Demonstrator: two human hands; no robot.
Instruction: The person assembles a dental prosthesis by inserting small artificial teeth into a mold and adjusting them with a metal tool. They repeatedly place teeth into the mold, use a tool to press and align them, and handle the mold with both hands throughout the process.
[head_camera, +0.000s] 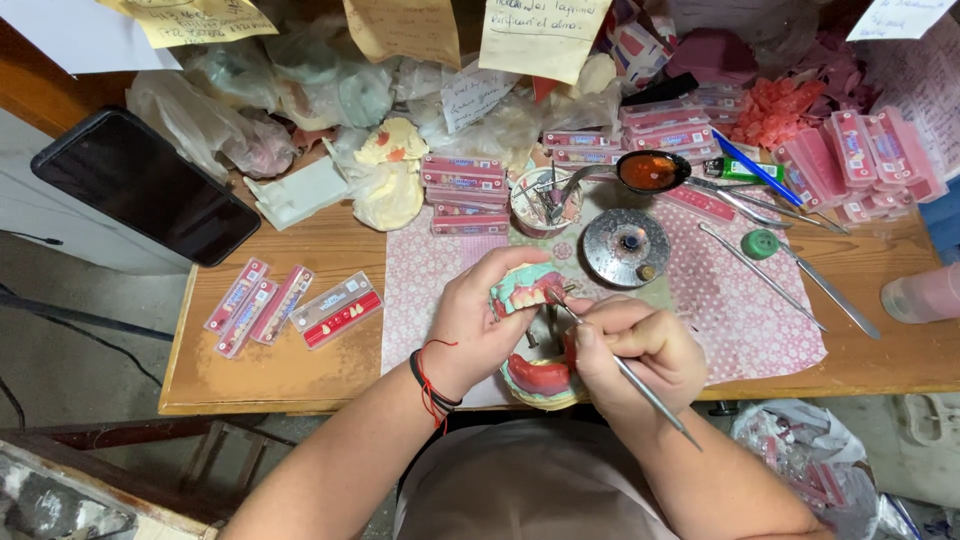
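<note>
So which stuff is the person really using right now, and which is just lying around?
In use:
left hand holding the denture model
right hand holding the thin metal tool
second model under the hands

Lying about:
black phone
tooth cards
pink boxes
round burner
spoon
spare metal tools

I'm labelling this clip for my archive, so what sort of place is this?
Probably a dental technician's workbench. The left hand holds a denture model while the right hand works on it with a metal carving tool; cards of artificial teeth lie on the wooden table.
</note>
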